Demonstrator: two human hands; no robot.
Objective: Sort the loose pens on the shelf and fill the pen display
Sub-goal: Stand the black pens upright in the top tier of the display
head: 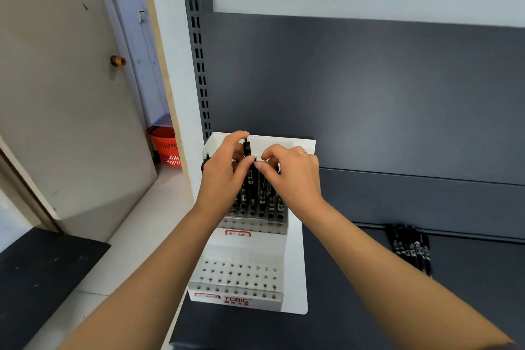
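Now, over the back tier of the white pen display [244,250], grips a black pen [247,148] upright in the left hand [224,167], thumb and curled fingers round its upper part, just above the standing pens [261,196] that fill that tier. Pinches thumb and forefinger of the right hand [289,173] together just beside it, at the pen tops; hard to tell whether anything sits between them. Wears a ring [302,152] on that hand. Front tier of the display: rows of open holes. Right of the display, well apart, loose pens [409,247] bundled on the dark shelf [341,307], against its back panel. Left of the display, a red basket [166,148] on the floor beside a door [71,94]
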